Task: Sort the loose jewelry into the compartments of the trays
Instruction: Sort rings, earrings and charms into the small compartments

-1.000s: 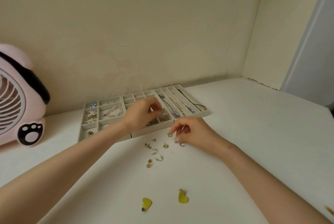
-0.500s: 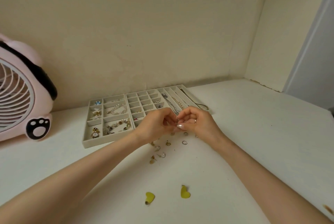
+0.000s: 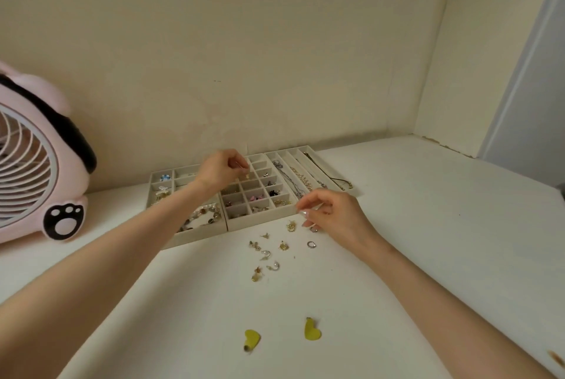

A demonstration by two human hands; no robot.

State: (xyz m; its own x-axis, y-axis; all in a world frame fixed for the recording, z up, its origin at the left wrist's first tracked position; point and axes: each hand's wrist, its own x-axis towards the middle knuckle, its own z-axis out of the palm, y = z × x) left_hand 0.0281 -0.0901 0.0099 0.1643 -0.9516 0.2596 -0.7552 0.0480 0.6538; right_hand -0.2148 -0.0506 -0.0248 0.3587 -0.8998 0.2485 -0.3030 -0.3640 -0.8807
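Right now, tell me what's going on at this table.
A person is sorting jewelry. The left grip is over the small compartments of the middle tray, with a small gold piece at its fingertips; whether it is pinched is unclear. The right grip, fingers curled, is by the loose pieces on the table. Two yellow hearts lie nearer.

The white tabletop [image 3: 428, 241] is carrying three compartment trays [image 3: 260, 225] set edge to edge. The middle one is lying beneath the fingers [image 3: 241, 164] of the left hand [image 3: 221, 169], and its front rim is running just beside the fingers [image 3: 304, 212] of the right hand [image 3: 334, 218]. Loose earrings [image 3: 266, 254] are lying scattered on the near side of the right fingers, with a silver ring [image 3: 311, 244] close by them. Two yellow heart-shaped pieces [image 3: 312, 329] are lying well apart from both sets of fingers, nearer the person. A pink fan [image 3: 39, 164] is standing far left of the left fingers.
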